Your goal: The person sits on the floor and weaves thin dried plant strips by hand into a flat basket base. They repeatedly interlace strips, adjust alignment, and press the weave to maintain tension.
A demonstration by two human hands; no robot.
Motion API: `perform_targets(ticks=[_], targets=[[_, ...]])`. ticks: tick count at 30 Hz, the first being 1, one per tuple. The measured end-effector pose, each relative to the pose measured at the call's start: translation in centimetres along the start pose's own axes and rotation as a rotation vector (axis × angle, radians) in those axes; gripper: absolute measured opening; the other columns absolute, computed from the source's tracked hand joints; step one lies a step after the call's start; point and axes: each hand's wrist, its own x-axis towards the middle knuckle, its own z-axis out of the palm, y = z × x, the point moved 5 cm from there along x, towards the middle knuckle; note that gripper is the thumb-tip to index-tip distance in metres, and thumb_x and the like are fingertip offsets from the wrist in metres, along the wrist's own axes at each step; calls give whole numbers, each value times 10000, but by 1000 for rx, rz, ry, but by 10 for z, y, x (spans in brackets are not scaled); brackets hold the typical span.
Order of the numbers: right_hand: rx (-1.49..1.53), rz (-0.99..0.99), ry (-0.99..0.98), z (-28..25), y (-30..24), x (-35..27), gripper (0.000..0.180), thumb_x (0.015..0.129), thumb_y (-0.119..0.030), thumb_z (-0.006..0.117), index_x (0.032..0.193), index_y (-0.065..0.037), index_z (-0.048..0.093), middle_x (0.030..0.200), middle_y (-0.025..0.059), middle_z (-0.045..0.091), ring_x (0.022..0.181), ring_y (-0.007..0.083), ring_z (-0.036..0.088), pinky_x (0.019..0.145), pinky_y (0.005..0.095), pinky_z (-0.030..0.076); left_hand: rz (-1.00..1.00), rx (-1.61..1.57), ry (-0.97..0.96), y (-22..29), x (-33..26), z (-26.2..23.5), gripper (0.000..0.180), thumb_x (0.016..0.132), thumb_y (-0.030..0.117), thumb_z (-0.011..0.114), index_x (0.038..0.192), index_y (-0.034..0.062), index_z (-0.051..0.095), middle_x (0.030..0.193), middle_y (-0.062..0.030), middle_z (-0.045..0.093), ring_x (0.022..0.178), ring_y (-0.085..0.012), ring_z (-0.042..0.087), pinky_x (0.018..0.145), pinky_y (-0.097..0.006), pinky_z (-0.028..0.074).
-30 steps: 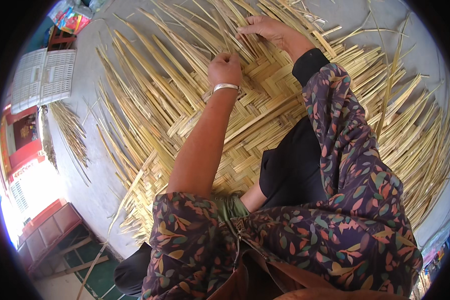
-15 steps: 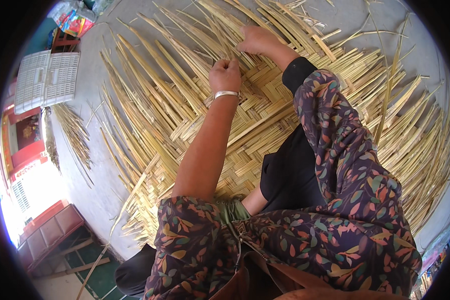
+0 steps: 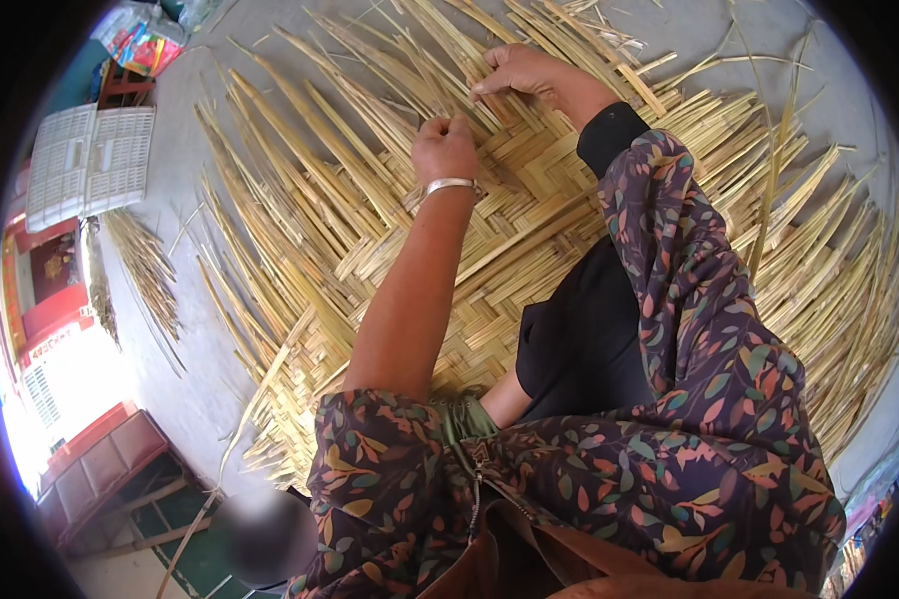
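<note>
A mat of flat yellow reed strips (image 3: 529, 160) lies on the floor before me, woven in a diagonal pattern. Long loose strip ends (image 3: 280, 170) fan out around its far and left sides. Over the far part of the weave, my left hand (image 3: 445, 152) is closed, pinching strips at its fingertips. To its right and a little farther off, my right hand (image 3: 541, 78) has thumb and fingers curled about a reed strip running away from me. The exact grip of both hands is partly hidden.
A white plastic crate (image 3: 90, 165) stands at the left, with a bundle of dry stalks (image 3: 145, 260) below it. Colourful plastic bags (image 3: 140, 40) lie at the far left. A brown padded seat (image 3: 105, 464) is at the lower left. More loose strips (image 3: 849, 290) spread to the right.
My right hand has shifted slightly right and away from my left hand, its thumb and fingers now more spread. My left hand has moved only a little to the left.
</note>
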Motion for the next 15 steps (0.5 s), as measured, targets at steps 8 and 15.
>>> perform_targets(ticks=[8, 15], targets=[[203, -39, 140, -10, 14, 1, 284, 754, -157, 726, 1000, -45, 640, 901, 7, 627, 764, 108, 572, 667, 263, 442, -28, 14, -523, 4, 16, 12, 254, 812, 261, 655, 855, 11, 665, 659, -75, 606, 535, -163, 598, 522, -301, 489], [245, -50, 321, -32, 16, -14, 160, 800, -98, 655, 958, -82, 640, 792, -12, 611, 672, 65, 572, 553, 212, 454, -93, 60, -638, -9, 30, 20, 241, 823, 250, 644, 911, 27, 670, 717, -58, 612, 550, -161, 622, 512, -277, 496]])
